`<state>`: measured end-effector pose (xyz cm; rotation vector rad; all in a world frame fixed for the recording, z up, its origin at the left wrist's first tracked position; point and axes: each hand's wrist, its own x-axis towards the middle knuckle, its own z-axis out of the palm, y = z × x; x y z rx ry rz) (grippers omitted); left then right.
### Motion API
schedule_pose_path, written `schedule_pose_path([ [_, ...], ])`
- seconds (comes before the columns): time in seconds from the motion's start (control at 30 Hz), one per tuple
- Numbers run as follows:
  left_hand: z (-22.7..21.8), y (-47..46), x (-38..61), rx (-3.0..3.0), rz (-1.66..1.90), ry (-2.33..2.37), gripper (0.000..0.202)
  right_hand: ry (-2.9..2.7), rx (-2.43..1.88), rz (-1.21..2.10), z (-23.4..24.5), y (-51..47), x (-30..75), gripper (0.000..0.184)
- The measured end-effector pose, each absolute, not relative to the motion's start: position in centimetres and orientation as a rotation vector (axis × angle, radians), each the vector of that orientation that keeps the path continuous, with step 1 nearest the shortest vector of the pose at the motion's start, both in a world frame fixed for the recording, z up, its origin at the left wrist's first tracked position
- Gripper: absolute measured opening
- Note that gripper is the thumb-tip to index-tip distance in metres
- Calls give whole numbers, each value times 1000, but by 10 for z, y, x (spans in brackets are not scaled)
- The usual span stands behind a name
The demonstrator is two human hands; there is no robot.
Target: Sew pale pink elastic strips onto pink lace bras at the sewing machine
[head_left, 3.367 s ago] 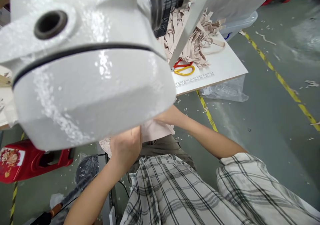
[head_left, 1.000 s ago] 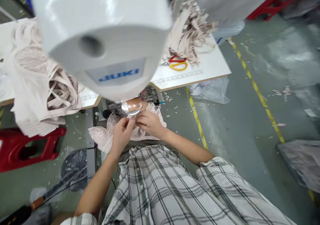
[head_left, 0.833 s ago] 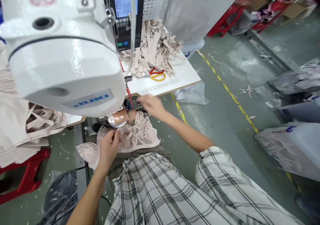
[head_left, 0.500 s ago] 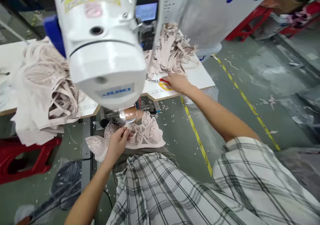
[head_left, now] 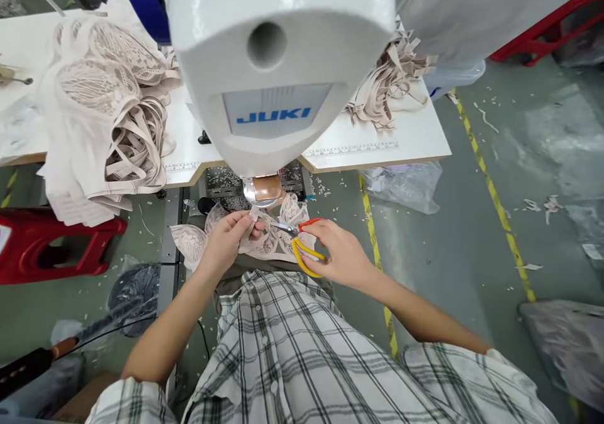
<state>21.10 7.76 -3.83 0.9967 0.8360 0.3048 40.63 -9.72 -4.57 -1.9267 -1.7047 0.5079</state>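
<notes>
A pale pink lace bra lies across my lap, below the sewing machine's head. My left hand is closed, pinching a light edge of it between thumb and fingers. Beside it, my right hand grips a pair of scissors with one red and one yellow handle loop. The blades point left, their tips close to the pinched fabric. Just above the bra sits the rounded metal and copper-coloured end of the machine's lower arm.
Overhead, the white JUKI sewing machine fills the upper middle. A heap of lace bras rests on the white table's left side; pale strips lie on the right. A red stool stands at left.
My right hand has picked the scissors up from the table and brought them down left to the bra. My left hand still pinches the fabric. The view has shifted nearer the machine.
</notes>
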Motion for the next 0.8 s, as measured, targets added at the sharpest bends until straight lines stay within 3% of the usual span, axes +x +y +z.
schedule_pose_path([
  [0.33, -30, 75, 211, 1424, 231, 932, 22, -1699, -1802, 644, -64, -64, 395, 42],
  [0.47, -32, 78, 207, 1417, 261, 894, 29, -1489, -1807, 752, -70, -79, 399, 36],
  [0.8, -20, 85, 204, 1528, 242, 936, 34, -1483, -1720, 704, -77, -74, 383, 52],
])
